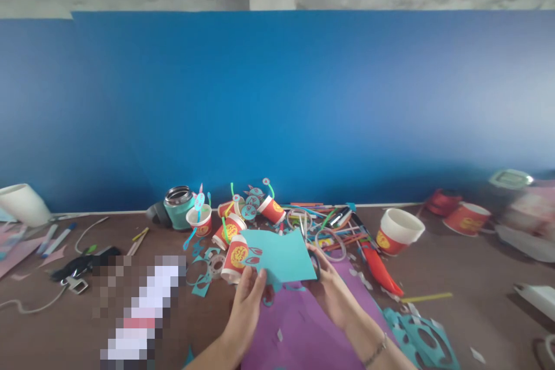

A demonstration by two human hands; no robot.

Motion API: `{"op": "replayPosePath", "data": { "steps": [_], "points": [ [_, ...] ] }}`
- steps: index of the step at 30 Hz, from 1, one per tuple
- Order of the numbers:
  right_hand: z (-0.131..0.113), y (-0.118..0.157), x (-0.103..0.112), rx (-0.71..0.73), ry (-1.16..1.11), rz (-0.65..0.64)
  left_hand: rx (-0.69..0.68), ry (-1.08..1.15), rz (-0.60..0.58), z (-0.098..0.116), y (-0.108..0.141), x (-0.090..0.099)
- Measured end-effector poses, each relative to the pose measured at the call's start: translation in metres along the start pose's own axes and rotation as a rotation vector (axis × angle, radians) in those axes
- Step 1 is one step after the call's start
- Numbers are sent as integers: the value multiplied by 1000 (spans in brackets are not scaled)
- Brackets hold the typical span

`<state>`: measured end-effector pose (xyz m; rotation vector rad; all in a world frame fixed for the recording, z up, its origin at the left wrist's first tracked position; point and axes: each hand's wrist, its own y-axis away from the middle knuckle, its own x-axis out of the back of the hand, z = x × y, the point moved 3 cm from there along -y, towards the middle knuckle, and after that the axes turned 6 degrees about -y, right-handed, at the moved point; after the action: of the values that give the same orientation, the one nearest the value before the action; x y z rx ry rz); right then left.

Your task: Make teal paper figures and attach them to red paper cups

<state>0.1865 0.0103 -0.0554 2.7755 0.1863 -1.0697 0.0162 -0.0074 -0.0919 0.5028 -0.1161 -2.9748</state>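
A teal paper sheet (284, 259) with red outlined shapes near its left edge is held up above the purple paper (295, 324). My left hand (245, 300) pinches its lower left edge between thumb and fingers. At the sheet's right side, my right hand (332, 289) is closed around the dark handles of a pair of scissors (316, 265). The blades point up and away past the sheet's right edge, partly hidden by the paper. Just behind my left hand, a red and white paper cup (236, 257) lies tilted, next to the sheet.
Several decorated paper cups (199, 221) and a teal flask (179, 208) stand at the back. Stacked cups (399, 231) stand right of a pile of pens and straws (342, 231). Teal cut-out scraps (422, 338) lie at front right. A blue panel (277, 110) borders the table.
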Motion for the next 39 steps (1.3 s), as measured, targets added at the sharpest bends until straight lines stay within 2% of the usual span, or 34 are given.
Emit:
{"op": "replayPosePath", "data": {
  "steps": [2,4,9,16,20,22,24,27,30,32,35,39],
  "points": [
    [4,-1,1,-20,-115,-10,-12,5,42,3,-1,0],
    [7,-2,2,-28,-129,-2,-16,5,78,6,0,1],
    [4,-3,9,59,166,184,25,-59,-19,14,4,-5],
    [-17,-7,12,137,344,106,46,-76,-67,21,2,-4],
    [-24,-2,8,251,428,160,1,-73,12,21,1,0],
    [-25,4,4,221,516,96,-13,-56,56,21,3,2],
    [-24,10,-4,104,576,-101,-29,-64,71,22,5,2],
    [-19,21,-10,-214,621,-380,-85,-101,124,25,7,4],
    [-12,27,-10,-408,726,-507,-113,-102,202,24,8,7],
    [-5,26,-10,-422,774,-533,-121,-113,215,24,8,8],
    [8,23,-16,-352,744,-541,-139,-139,183,24,8,6],
    [26,21,-23,-230,687,-461,-81,-103,117,22,8,0]
  ]
}}
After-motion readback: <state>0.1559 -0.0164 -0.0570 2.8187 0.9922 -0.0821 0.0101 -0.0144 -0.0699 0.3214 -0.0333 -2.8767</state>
